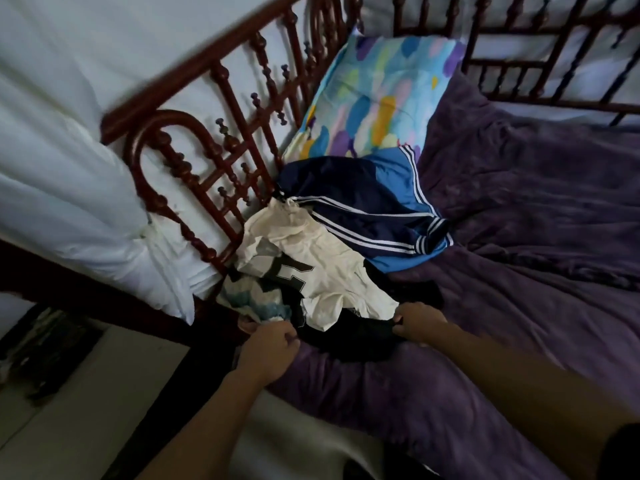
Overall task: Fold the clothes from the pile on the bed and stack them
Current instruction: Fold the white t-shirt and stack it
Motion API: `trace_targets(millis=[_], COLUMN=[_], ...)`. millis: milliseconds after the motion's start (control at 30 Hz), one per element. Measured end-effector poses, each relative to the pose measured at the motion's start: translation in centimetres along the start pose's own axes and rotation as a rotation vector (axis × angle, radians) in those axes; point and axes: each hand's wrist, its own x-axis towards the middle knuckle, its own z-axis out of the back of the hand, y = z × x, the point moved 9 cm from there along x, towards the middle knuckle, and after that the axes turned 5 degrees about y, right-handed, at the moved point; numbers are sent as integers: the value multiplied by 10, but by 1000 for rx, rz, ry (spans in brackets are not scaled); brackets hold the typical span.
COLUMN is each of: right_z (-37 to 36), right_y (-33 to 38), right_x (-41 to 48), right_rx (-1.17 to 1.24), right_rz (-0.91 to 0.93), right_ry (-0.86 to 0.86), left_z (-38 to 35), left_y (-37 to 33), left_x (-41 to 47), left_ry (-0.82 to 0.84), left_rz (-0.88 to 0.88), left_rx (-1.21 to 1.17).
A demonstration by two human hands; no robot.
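A pile of clothes lies at the head of the bed by the wooden rail. On top is a cream T-shirt point(311, 271) with a dark number print. Behind it lies a navy and light-blue jacket point(367, 209) with white stripes. A black garment point(349, 341) spreads out at the pile's near edge. My left hand point(268, 351) grips the black garment's left edge with curled fingers. My right hand point(417, 322) pinches its right edge. A light blue and white patterned cloth point(256, 299) shows at the pile's left side.
A purple blanket point(519, 271) covers the bed to the right of the pile. A colourful pillow point(377, 95) leans against the dark red wooden headboard point(221, 140). White bedding point(69, 150) lies beyond the rail. The floor point(69, 410) is at lower left.
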Motion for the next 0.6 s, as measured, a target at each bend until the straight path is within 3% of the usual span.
trace_targets(millis=[333, 467, 600], right_z=[-26, -38, -37], right_y=[-24, -29, -27], right_x=[154, 160, 128], right_rx=[296, 239, 409], right_rz=[-214, -225, -53], right_ry=[7, -104, -279], left_z=[-38, -56, -97], left_y=[31, -15, -89], left_x=[127, 207, 280], left_ry=[177, 159, 129], left_rz=[-5, -199, -488], left_rx=[133, 287, 533])
